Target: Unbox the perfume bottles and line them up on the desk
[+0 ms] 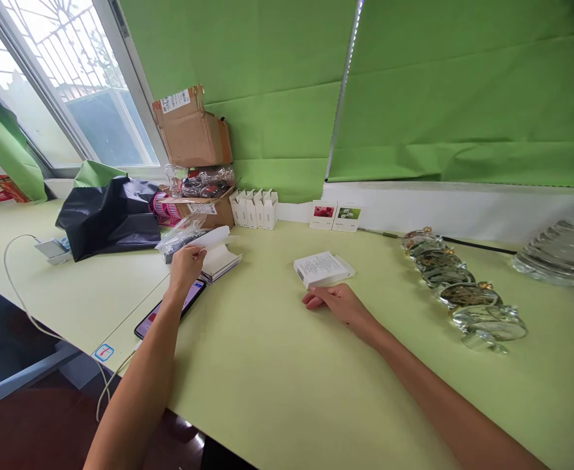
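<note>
My left hand (187,266) is closed in a pinch at the near edge of a raised white paper piece (217,236), above a stack of white folded paper pieces (222,262). Under my left wrist lies a phone (193,295) with its screen lit. My right hand (340,303) rests on the table just in front of a small white box (318,267) with printed text. Its fingers are curled together, and nothing shows in them. The box lies flat, with a pale flap at its right end.
Several white open cartons (254,210) stand by the wall, beside two picture cards (334,216). Glass ornaments (468,295) line the right, near stacked clear dishes (558,254). A black bag (108,219) and cardboard boxes (194,134) are at the left. A white cable (20,303) crosses the table edge.
</note>
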`<act>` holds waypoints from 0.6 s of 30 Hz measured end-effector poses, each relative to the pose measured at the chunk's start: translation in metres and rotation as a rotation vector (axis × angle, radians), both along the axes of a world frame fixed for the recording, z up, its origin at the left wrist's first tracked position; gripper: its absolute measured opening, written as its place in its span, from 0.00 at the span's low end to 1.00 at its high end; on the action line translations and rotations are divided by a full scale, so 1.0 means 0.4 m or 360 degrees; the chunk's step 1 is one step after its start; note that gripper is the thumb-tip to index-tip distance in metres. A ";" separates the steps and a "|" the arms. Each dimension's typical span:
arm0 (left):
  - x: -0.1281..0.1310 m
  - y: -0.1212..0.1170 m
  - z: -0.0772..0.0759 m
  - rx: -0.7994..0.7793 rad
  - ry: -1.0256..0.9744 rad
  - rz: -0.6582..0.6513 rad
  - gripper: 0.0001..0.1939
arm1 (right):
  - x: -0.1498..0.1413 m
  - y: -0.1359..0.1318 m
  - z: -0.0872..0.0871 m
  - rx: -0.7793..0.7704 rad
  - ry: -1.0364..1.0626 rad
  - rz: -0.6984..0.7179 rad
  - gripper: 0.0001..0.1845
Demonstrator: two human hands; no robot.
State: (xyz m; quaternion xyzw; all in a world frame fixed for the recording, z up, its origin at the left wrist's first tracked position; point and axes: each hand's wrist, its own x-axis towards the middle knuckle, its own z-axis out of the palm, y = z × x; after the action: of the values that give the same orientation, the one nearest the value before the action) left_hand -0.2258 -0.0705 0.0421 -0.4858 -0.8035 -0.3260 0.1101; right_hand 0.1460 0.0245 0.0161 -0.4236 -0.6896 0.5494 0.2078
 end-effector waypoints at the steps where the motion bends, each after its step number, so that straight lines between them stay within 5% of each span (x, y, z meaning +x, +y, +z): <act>1: 0.000 -0.002 0.000 -0.0020 0.0016 0.0001 0.15 | 0.000 0.001 -0.001 -0.0001 -0.0001 0.0002 0.25; 12: 0.014 -0.019 0.013 -0.0061 0.0063 0.0259 0.16 | 0.000 -0.005 0.005 0.0000 -0.0009 0.0002 0.25; 18: 0.024 -0.022 0.020 0.0245 0.0253 0.0260 0.31 | 0.000 -0.005 0.002 0.0001 0.0016 0.0014 0.25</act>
State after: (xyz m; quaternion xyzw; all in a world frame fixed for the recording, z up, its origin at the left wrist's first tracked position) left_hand -0.2163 -0.0793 0.0502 -0.4332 -0.8017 -0.3371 0.2365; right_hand 0.1459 0.0225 0.0171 -0.4178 -0.6905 0.5522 0.2089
